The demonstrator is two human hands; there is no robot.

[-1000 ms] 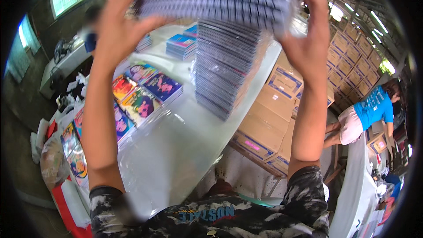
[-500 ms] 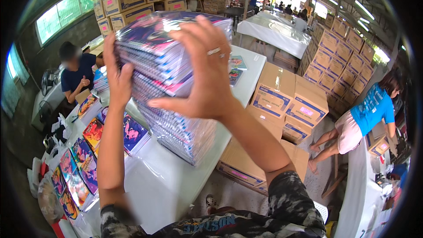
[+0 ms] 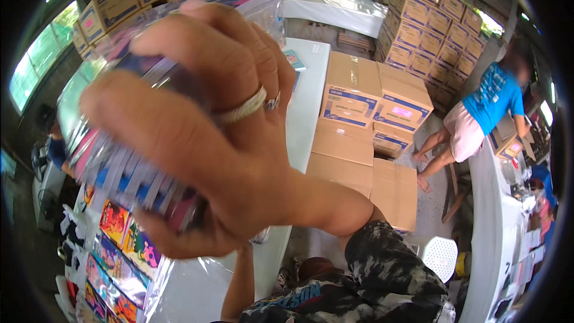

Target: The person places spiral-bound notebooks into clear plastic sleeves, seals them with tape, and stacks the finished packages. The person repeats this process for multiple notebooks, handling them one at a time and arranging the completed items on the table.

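Note:
Close in front of me, my right hand, with rings on its fingers, grips a plastic-wrapped stack of spiral notebooks. Its fingers curl over the near side, where bluish and white page edges and spiral bindings show blurred through the film. Clear wrap bulges beyond the stack's left side, and more of it shines at the far top. Of my left arm only the forearm appears, rising from the lower edge. The left hand itself is hidden behind my right hand and the stack.
Colourful notebooks lie in rows on the white table. Brown cartons stand right of it, with taller carton piles behind. A person in a blue shirt bends over a carton at right. A white stool sits near my right side.
My right hand and the wrapped notebooks have come much closer and shifted left. My left hand, earlier on the stack's left side, has dropped out of sight. My view has turned rightward.

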